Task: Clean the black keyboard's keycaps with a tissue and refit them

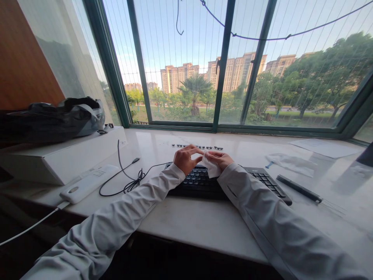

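Both my hands meet above a black keyboard [198, 191] lying on the white stone sill. In my right hand [222, 160] a crumpled white tissue [213, 168] is pinched, its loose end hanging over the keys. My left hand [186, 158] has thumb and index finger closed together at the tissue's left edge; whatever small thing may be between them is hidden. Just behind the hands, a row of small dark keycaps [207, 147] lies on the sill, partly covered by my fingers. The right forearm hides part of the keyboard beside its number pad [266, 181].
Left of the keyboard lies a coiled black cable [135, 182], then a white power strip [90, 184] and a white box [55, 159] bearing a black bag [58, 118]. To the right are a wire keycap puller [301, 189], a clear plastic bag [294, 163] and paper [323, 147].
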Demonstrator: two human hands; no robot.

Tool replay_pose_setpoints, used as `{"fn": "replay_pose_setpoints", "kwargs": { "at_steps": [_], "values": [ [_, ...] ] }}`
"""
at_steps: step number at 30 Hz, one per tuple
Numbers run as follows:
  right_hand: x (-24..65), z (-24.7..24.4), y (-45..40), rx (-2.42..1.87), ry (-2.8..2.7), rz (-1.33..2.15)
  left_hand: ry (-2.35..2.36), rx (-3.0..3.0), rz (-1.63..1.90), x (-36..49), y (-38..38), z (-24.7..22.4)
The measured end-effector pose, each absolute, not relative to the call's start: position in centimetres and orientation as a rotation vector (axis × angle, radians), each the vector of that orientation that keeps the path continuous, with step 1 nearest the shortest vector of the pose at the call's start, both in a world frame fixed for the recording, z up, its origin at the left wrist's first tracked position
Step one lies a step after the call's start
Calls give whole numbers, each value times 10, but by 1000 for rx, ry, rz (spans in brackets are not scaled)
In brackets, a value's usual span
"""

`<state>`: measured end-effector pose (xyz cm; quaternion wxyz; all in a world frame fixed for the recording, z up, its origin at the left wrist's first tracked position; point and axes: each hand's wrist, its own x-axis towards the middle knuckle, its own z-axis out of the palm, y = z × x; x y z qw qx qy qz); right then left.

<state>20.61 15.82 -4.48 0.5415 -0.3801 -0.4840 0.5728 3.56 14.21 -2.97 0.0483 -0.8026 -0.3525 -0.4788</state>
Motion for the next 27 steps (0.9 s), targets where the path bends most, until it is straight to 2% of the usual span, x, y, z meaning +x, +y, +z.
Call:
{"fn": "replay_pose_setpoints", "kwargs": {
  "at_steps": [4, 12, 21, 27],
  "values": [
    [205, -44, 156, -928, -1120, 1313, -1097, -2453, -1537, 38, 143, -31],
    [209, -47, 165, -937, -1090, 1282, -1448, -2418, -1840, 43, 150, -35],
    [210, -39, 157, -1036, -1090, 1171, -1448, -2573, -1738, 38, 155, -29],
    [212, -53, 175, -1055, -934, 1233, -1722, -2773, -1696, 25, 165, -19]
  ]
}}
